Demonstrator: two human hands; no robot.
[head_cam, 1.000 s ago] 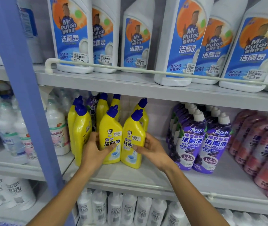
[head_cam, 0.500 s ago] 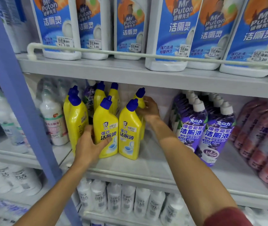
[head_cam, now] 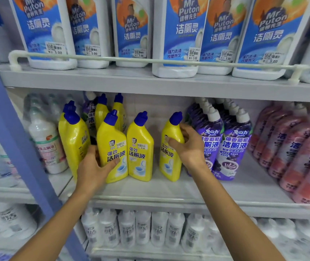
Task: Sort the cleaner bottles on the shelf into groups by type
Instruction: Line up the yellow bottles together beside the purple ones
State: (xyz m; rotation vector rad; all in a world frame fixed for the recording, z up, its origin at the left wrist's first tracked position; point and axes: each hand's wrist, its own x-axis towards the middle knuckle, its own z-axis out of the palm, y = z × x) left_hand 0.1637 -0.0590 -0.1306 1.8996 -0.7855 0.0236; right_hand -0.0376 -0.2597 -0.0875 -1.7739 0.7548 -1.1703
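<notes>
Evidently the yellow group was being gathered. The right hand curled round a yellow bottle on the middle shelf, apart from its two front mates and just beside the purple bottles. The left hand gripped the front-left yellow bottle, thumb across its label. By my judgement the next move called for sliding the right-hand bottle leftward against that pair. Behind them, what looked like a stray purple bottle, half hidden, would probably need moving too.
</notes>
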